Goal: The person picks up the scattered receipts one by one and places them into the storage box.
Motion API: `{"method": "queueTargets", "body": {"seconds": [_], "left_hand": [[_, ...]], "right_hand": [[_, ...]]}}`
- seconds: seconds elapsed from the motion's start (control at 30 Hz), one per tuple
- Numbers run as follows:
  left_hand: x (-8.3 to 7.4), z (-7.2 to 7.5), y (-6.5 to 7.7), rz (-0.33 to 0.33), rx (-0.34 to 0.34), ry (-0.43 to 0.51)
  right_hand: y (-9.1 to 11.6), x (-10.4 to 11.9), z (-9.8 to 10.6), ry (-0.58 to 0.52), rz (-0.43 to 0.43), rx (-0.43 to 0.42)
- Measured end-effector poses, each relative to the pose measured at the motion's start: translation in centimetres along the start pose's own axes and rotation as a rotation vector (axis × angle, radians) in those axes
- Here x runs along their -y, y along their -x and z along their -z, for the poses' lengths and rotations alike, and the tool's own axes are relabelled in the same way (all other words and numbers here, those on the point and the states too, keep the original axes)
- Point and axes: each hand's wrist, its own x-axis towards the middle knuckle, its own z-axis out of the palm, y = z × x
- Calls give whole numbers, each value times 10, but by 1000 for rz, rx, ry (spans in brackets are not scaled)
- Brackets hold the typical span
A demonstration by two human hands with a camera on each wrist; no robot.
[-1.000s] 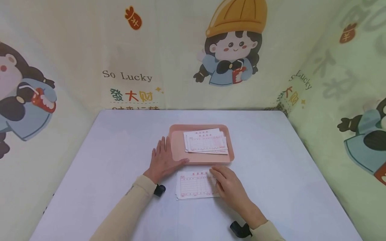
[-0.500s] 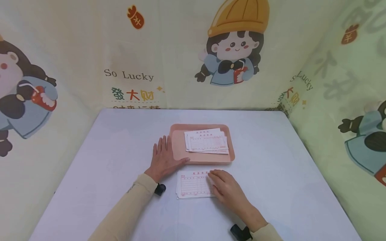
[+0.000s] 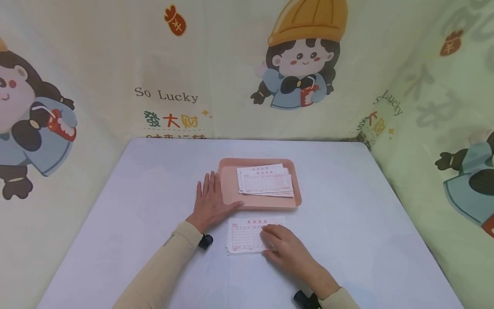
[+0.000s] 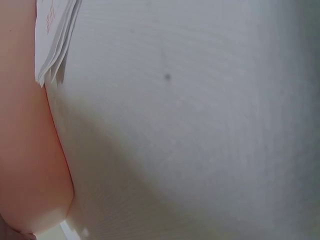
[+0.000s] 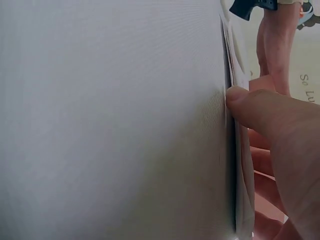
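Observation:
A small stack of white slips (image 3: 245, 238) printed in red lies on the table, just in front of a pink tray (image 3: 228, 184). My right hand (image 3: 289, 249) covers the stack's right part with bent fingers. In the right wrist view the thumb (image 5: 245, 102) presses the stack's near edge while the other fingers lie over the top, pinching the paper. How many slips it pinches I cannot tell. My left hand (image 3: 210, 206) lies with straight fingers along the tray's left side, thumb at its front rim. The left wrist view shows corners of several slips (image 4: 52, 40).
More printed slips (image 3: 266, 180) lie overlapping inside the tray, toward its right. The white table (image 3: 154, 171) meets cloth walls with cartoon figures at the back and sides. A black wrist camera (image 3: 206, 241) sits at the left cuff, another (image 3: 305, 299) at the right.
My right hand has slid slightly left and toward me over the stack, its fingers more bent. The left hand keeps its place at the tray. The head view has shifted a little.

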Motion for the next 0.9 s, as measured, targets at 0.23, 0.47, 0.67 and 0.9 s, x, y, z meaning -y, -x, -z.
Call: {"method": "queueTargets", "body": {"seconds": [0.23,0.47,0.67,0.9], "left_hand": [[0,1,0,7,8,8],[-2,2,0,22,33,15],[-2,2,0,25,33,14],[-2,2,0,27,39,19]], "right_hand": [[0,2,0,22,-11,36],[-1,5,3,26,-50,84],[-1,6,3,27,-70,101],[-1,9,3,31,-75,103]]}}
